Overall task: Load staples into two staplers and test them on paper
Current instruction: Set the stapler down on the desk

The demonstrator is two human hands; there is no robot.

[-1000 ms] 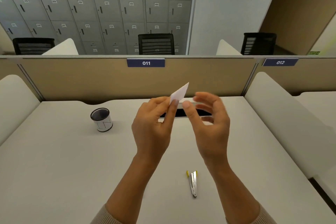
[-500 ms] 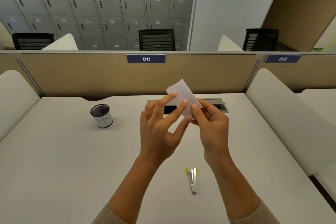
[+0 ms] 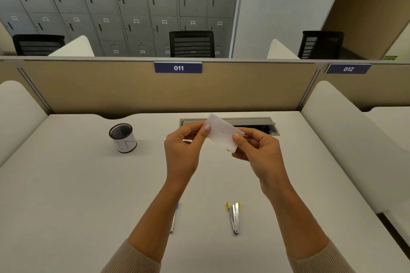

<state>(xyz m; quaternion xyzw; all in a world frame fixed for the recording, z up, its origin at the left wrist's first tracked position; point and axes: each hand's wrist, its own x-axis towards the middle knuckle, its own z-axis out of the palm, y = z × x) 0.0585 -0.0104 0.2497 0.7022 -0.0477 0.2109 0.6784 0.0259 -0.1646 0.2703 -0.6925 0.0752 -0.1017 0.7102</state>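
Note:
A small white piece of paper [image 3: 223, 133] is held up above the desk between both hands. A thin staple mark shows near its middle. My left hand [image 3: 184, 150] pinches its left edge and my right hand [image 3: 258, 150] pinches its lower right edge. A small metal stapler with yellow tips [image 3: 234, 217] lies on the desk near me, between my forearms. A second metal stapler [image 3: 173, 220], with a trace of blue at its far end, lies mostly hidden behind my left forearm.
A black and white pen cup [image 3: 123, 137] stands at the left back of the white desk [image 3: 66, 195]. A grey cable hatch [image 3: 255, 123] is set into the desk behind the paper. Padded dividers flank the desk, and a beige partition closes the back.
The paper has turned from edge-on to flat toward me and come lower. Both hands now pinch it at opposite edges, further apart than before.

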